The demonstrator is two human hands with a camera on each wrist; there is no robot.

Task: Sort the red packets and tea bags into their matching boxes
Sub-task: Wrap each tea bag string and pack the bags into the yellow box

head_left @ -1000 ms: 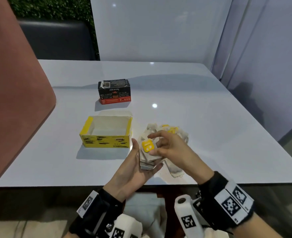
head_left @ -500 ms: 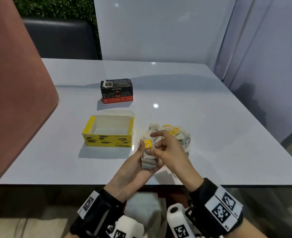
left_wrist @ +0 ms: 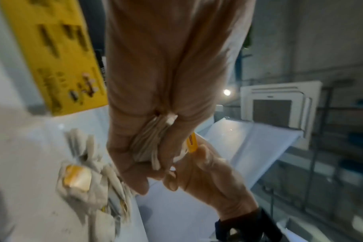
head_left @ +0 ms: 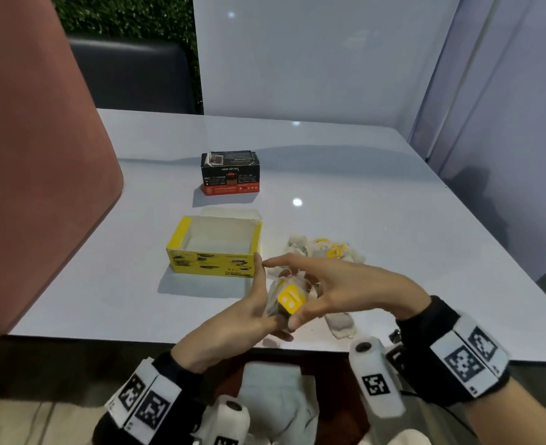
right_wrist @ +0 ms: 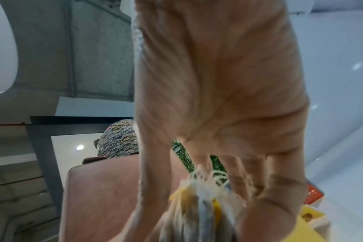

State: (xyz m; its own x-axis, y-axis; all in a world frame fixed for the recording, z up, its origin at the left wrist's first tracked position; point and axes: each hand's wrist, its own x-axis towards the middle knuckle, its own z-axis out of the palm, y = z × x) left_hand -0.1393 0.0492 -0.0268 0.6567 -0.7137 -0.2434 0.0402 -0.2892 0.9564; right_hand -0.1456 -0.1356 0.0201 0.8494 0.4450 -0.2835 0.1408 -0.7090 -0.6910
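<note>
- Tea bags (head_left: 286,297), a squared-up stack with yellow tags: we hold them above the near table (head_left: 393,220) edge, just beside the yellow box's (head_left: 212,263) near right corner.
- Left hand (head_left: 233,322): palm and curled fingers grip the stack from below and the side.
- Right hand (head_left: 339,290): thumb presses the stack's near end, forefinger reaches over the top; a second ago it pinched a single yellow tag, now it spreads wider across the bundle. We judge the stack is gathered and ready to go into the box.
- Loose tea bags (head_left: 326,252): a pile on the table beyond our right hand, plus one bag (head_left: 340,324) by the near edge; these remain to be sorted.
- Yellow box: open, its pale interior appears to hold nothing so far.
- Black and red box (head_left: 230,173): further back, well apart from our hands; we cannot tell its contents. No red packets lie loose on the table.
</note>
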